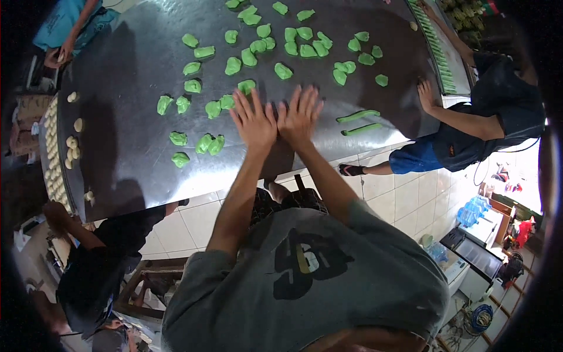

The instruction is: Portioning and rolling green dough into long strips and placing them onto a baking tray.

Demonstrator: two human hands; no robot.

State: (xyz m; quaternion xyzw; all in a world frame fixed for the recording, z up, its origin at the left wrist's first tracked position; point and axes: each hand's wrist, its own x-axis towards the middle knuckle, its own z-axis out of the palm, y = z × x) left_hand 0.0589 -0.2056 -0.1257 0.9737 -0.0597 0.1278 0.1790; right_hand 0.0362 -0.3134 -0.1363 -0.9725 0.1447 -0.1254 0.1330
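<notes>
My left hand (256, 124) and my right hand (299, 120) lie palm down, side by side, near the front edge of the dark metal table (141, 152). Their fingers are stretched out and apart, thumbs almost meeting. Whether anything lies beneath the palms is hidden. A lump of green dough (246, 86) sits just beyond my left fingertips, with more green lumps (213, 109) beside that hand. To the right of my right hand are two thin rolled strips of green dough, a far strip (358, 116) and a near strip (360, 129).
Several green lumps (283, 71) are scattered across the table's middle. Pale dough balls (78, 125) line its left side, beside a tray of pale pieces (54, 158). A tray of green strips (437, 53) stands at the right. Co-workers are at the right (498, 111), lower left (94, 270) and upper left (73, 26).
</notes>
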